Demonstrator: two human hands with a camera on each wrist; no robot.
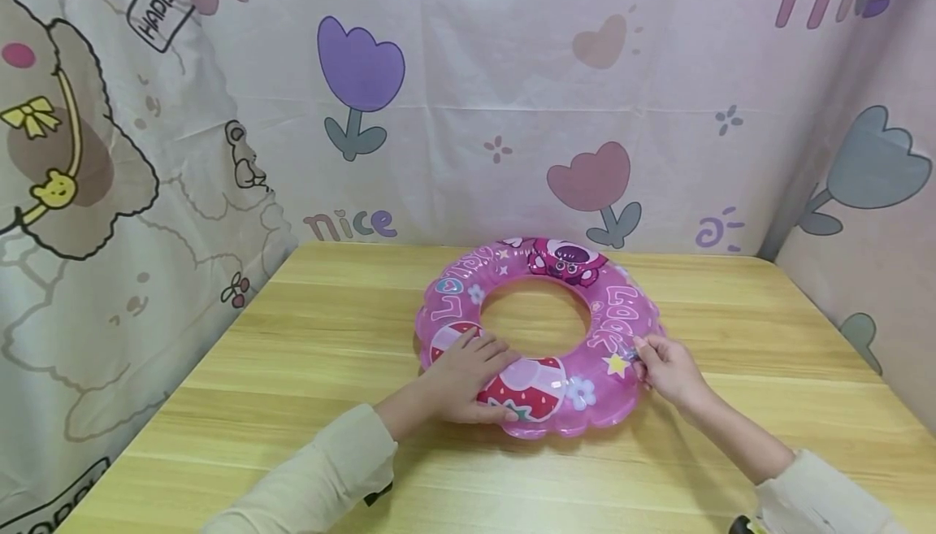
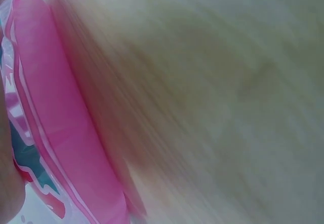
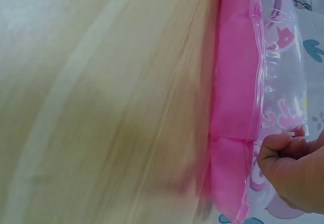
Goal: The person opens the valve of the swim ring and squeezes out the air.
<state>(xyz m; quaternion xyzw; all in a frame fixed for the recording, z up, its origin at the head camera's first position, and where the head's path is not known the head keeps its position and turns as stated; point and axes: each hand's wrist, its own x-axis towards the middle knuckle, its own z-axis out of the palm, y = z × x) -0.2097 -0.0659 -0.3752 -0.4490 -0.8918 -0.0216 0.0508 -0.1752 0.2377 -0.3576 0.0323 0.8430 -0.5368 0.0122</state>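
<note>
Your left arm (image 1: 314, 469) reaches in from the lower left, sleeved up to a bare left wrist (image 1: 409, 410). Your left hand (image 1: 471, 379) lies palm down, fingers extended and slightly apart, thumb pointing toward your right. Your right arm (image 1: 738, 436) slants in from the lower right, and your right hand (image 1: 669, 371) pinches, its fingers curled in against the thumb (the right wrist view shows them bunched). Your two hands are apart, roughly level with each other.
</note>
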